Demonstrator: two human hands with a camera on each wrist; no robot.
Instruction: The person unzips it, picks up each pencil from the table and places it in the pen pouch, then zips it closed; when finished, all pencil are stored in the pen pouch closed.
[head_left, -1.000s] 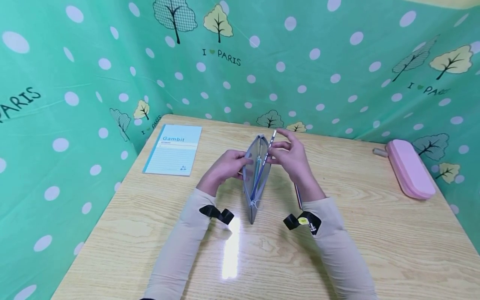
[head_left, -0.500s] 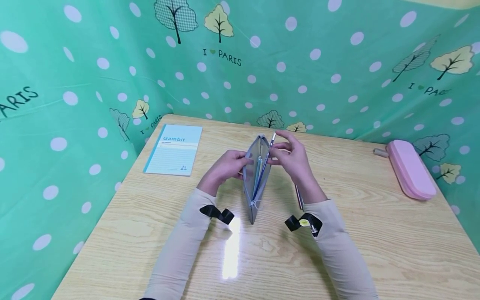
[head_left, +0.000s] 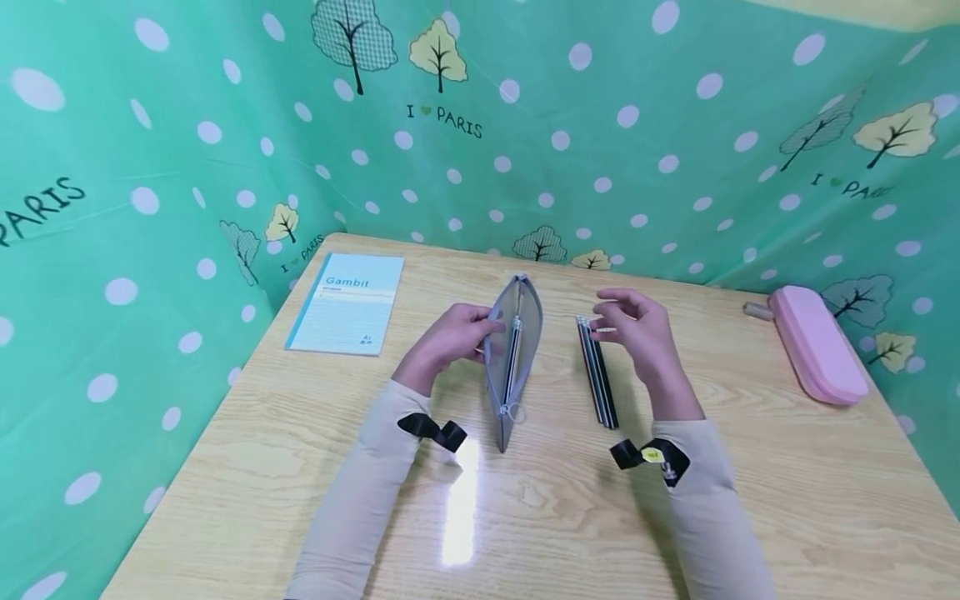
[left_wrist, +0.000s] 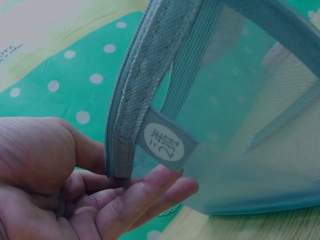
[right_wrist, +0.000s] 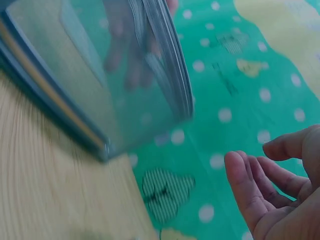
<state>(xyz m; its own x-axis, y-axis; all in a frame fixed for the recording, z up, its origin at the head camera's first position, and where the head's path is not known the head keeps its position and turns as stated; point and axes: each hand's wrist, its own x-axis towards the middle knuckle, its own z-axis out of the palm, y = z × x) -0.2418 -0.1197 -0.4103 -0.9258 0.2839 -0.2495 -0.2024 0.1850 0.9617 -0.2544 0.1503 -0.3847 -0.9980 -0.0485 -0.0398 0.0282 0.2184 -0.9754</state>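
My left hand (head_left: pixel 457 337) grips the side of a grey-blue mesh zip pouch (head_left: pixel 533 337), thumb inside the opening. The pouch stands upright with its mouth spread apart, and pencils (head_left: pixel 513 362) lie lengthwise within. A small fabric tag (left_wrist: pixel 167 142) with a white oval label hangs by the left fingers in the left wrist view. To the pouch's right, several dark striped pencils (head_left: pixel 597 379) lie side by side on the table. Just right of their top ends is my right hand (head_left: pixel 637 329), fingers loosely bent with nothing between thumb and fingertips in the right wrist view.
A light blue "Gambit" notebook (head_left: pixel 348 304) lies at the table's back left. At the far right sits a pink pencil case (head_left: pixel 819 346), with a small grey cylinder (head_left: pixel 757 311) beside its top end. A green dotted curtain (head_left: pixel 480 183) hangs behind the wooden table (head_left: pixel 555 517).
My right hand has let go of a blue-patterned pencil at the pouch, now down inside it, and moved right toward the pencils on the table. The left hand keeps its grip.
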